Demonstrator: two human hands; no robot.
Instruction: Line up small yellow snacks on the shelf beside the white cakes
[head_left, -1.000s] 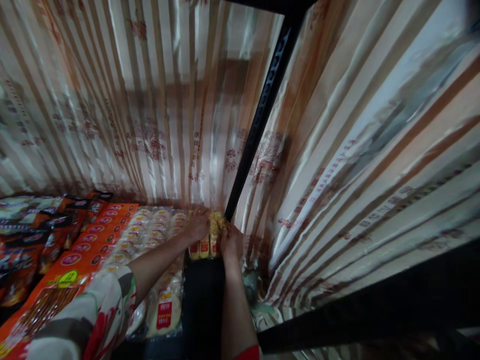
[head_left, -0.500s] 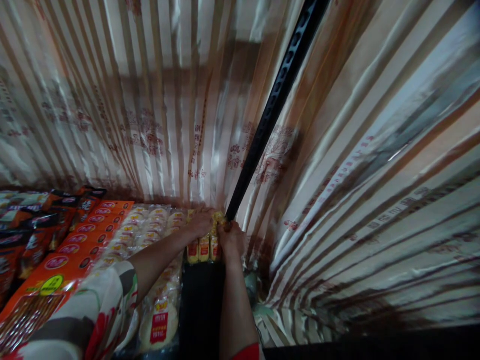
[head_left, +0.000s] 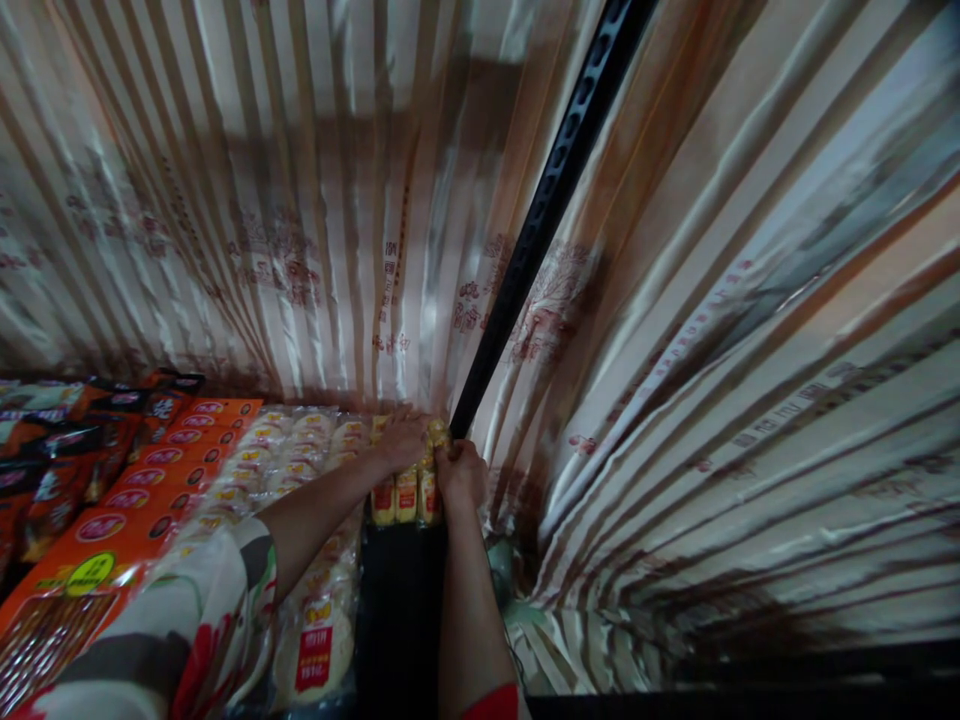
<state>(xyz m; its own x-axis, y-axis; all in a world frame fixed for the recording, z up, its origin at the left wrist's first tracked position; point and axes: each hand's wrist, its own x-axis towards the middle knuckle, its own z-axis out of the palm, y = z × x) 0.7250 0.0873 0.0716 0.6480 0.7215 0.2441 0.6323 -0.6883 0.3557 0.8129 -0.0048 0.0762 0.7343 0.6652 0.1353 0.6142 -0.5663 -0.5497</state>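
Note:
At the far corner of the shelf stand small yellow snack packets (head_left: 406, 500) with red labels, packed side by side in a short row. My left hand (head_left: 403, 440) rests over the tops of these packets with its fingers stretched out. My right hand (head_left: 461, 473) is closed at the right-hand end of the row, thumb and fingers curled on the edge of the last packet. Its fingertips are partly hidden in the dim light. Just left of the row run clear-wrapped round pale biscuits (head_left: 319, 640) with red labels.
Orange snack packs (head_left: 139, 490) and darker orange-black bags (head_left: 56, 480) fill the left side. A black perforated post (head_left: 525, 270) slants up right behind my right hand. Pleated printed curtain (head_left: 300, 200) hangs behind. Black shelf surface (head_left: 397, 620) shows between my forearms.
My left hand has shifted very slightly, still on the packets. The right hand stays at the row's end. The view has moved a little.

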